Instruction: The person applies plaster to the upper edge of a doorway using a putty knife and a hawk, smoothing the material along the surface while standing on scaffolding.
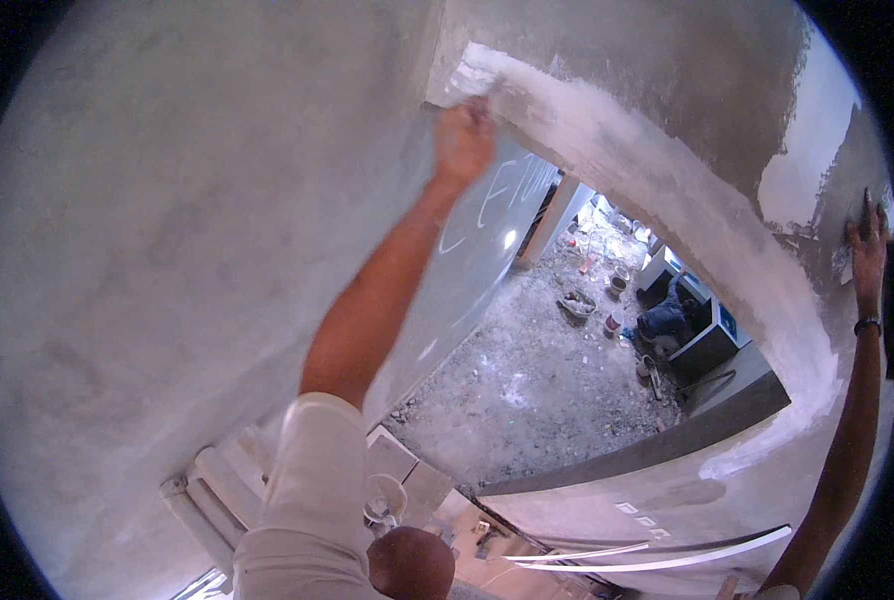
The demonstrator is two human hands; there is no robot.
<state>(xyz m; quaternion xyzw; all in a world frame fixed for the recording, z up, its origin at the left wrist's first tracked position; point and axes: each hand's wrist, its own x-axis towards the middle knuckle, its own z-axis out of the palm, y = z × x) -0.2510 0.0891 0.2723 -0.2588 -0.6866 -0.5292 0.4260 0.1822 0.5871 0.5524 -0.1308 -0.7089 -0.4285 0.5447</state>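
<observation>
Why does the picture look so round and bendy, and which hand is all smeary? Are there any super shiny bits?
In the head view, the fisheye lens leaves black corners and straight edges look bent; in the head view, the left hand is blurred, while the right hand looks clearer; also in the head view, a bright spot on the grey wall looks like glare.

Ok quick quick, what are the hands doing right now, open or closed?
Left hand: looks curled, but it's too blurred to tell if it's holding something.
Right hand: looks open, stretched out at the wall.

Left fingers (478, 110) blurred, grip unclear
</observation>
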